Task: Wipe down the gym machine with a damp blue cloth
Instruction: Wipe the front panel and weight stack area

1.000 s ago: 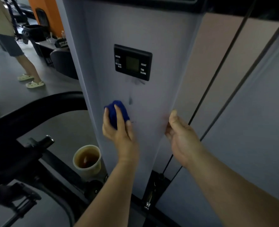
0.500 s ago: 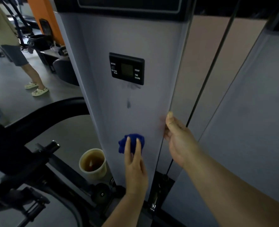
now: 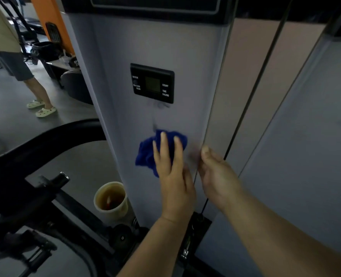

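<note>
a: what is in the cup (image 3: 111, 199) down by the machine?

b: it is a pale cup with brown drink in it. something thin and reddish stands in the drink, but i cannot tell what it is. the cup sits low, just beside the grey panel (image 3: 159, 47) of the gym machine.

a: any other holders?

b: far back on the left there is a dark bin (image 3: 45, 49). i cannot see what is inside it.

a: where is the blue cloth (image 3: 155, 148)?

b: it is bunched up on the front of the grey panel, under the little black screen box (image 3: 152, 83). a dark smudge (image 3: 159, 105) sits between the box and the cloth.

a: what do the hands do?

b: the left hand (image 3: 171, 172) lies flat on the cloth. its fingers are straight and spread, and they press the cloth onto the panel. the cloth sticks out to the left and over the fingertips. the right hand (image 3: 217, 176) is just beside the left one. it rests at the right edge of the panel with loose fingers and thumb up. it has nothing in it.

a: who else is there?

b: a person in shorts and pale clogs (image 3: 42, 108) stands well apart, at the back left.
</note>
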`<move>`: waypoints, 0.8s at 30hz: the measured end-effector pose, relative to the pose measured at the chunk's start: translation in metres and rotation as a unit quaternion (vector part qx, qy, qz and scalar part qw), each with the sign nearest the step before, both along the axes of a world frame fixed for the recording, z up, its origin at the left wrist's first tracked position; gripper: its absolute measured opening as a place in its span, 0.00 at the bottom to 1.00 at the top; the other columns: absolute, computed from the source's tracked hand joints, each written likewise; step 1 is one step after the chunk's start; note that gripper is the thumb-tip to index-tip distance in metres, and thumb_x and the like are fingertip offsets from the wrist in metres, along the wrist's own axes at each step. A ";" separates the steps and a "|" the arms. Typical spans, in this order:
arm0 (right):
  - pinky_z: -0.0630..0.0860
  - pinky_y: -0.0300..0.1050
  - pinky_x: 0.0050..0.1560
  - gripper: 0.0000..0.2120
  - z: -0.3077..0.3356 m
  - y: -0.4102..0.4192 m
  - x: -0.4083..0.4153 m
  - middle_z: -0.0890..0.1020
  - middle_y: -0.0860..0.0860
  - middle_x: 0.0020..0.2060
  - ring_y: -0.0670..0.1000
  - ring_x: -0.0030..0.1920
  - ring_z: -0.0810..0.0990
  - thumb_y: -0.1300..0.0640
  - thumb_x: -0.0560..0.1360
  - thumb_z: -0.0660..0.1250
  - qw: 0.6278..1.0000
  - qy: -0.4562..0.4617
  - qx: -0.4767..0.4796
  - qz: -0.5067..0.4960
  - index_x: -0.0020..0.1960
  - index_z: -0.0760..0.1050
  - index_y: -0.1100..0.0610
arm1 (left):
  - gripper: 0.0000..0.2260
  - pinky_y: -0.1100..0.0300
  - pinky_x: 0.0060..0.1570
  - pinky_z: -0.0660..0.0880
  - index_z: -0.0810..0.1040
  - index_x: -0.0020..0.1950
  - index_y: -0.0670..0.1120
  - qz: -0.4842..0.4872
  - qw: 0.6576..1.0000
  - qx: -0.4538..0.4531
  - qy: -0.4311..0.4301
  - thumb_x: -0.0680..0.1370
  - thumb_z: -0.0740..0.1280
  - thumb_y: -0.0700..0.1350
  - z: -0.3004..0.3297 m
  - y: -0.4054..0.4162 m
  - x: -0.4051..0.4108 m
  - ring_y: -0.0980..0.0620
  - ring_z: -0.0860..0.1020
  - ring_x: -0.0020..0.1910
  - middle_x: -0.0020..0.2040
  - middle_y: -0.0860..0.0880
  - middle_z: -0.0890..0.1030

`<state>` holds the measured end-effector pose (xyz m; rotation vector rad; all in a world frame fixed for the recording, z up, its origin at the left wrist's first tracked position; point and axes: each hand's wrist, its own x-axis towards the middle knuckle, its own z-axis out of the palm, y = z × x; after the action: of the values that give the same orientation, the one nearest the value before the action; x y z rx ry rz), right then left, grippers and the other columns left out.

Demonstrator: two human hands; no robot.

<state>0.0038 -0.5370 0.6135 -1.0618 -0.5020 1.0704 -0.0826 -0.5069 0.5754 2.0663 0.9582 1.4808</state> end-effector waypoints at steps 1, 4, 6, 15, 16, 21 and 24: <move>0.68 0.49 0.71 0.21 -0.003 0.000 0.001 0.81 0.55 0.61 0.51 0.65 0.78 0.51 0.78 0.61 1.000 0.001 -0.004 0.005 0.68 0.74 0.60 | 0.22 0.54 0.78 0.45 0.57 0.79 0.48 -0.011 0.999 0.042 0.000 0.84 0.54 0.41 0.015 0.002 0.002 0.44 0.45 0.80 0.81 0.49 0.49; 0.76 0.41 0.63 0.17 -0.011 -0.003 0.003 0.82 0.55 0.60 0.50 0.62 0.79 0.56 0.83 0.57 1.000 0.002 -0.015 -0.002 0.68 0.74 0.62 | 0.19 0.56 0.77 0.46 0.62 0.76 0.47 0.013 0.987 0.154 0.044 0.85 0.53 0.41 0.015 0.022 -0.003 0.41 0.50 0.79 0.80 0.50 0.53; 0.78 0.32 0.49 0.15 -0.016 -0.007 0.003 0.85 0.49 0.52 0.44 0.55 0.83 0.56 0.84 0.55 1.000 -0.002 -0.022 -0.007 0.62 0.77 0.59 | 0.26 0.59 0.77 0.46 0.62 0.76 0.49 0.028 0.982 0.161 0.094 0.79 0.60 0.32 -0.011 0.024 -0.012 0.40 0.51 0.78 0.81 0.54 0.48; 0.75 0.38 0.59 0.20 -0.018 -0.009 0.001 0.81 0.51 0.61 0.45 0.59 0.79 0.46 0.82 0.54 0.997 0.048 -0.054 -0.027 0.64 0.76 0.56 | 0.17 0.47 0.77 0.51 0.64 0.74 0.48 0.030 0.948 0.291 0.121 0.85 0.51 0.41 0.063 0.034 0.000 0.38 0.53 0.77 0.75 0.46 0.59; 0.77 0.35 0.53 0.19 -0.017 -0.009 0.001 0.82 0.49 0.60 0.43 0.56 0.80 0.46 0.83 0.54 0.997 0.038 -0.058 -0.020 0.61 0.77 0.54 | 0.17 0.47 0.77 0.51 0.64 0.74 0.48 0.041 0.945 0.298 0.131 0.85 0.52 0.40 0.054 0.033 -0.002 0.38 0.54 0.77 0.76 0.45 0.59; 0.76 0.30 0.45 0.15 -0.016 -0.019 0.000 0.84 0.43 0.54 0.37 0.51 0.82 0.48 0.84 0.52 0.998 0.024 -0.059 0.008 0.58 0.77 0.49 | 0.20 0.46 0.74 0.58 0.70 0.72 0.51 0.079 0.928 0.307 0.198 0.81 0.59 0.36 0.008 0.023 -0.010 0.42 0.57 0.74 0.76 0.48 0.58; 0.69 0.31 0.56 0.14 -0.027 -0.023 0.000 0.77 0.42 0.64 0.38 0.57 0.76 0.54 0.83 0.57 0.996 0.007 -0.089 0.013 0.66 0.74 0.48 | 0.18 0.44 0.63 0.68 0.77 0.67 0.53 0.089 0.938 0.312 0.125 0.80 0.67 0.37 0.049 0.029 0.007 0.42 0.61 0.65 0.75 0.53 0.55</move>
<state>0.0040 -0.5600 0.5868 -1.2061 -0.4145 1.1614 -0.0754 -0.4774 0.6240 2.7318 0.8535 1.8213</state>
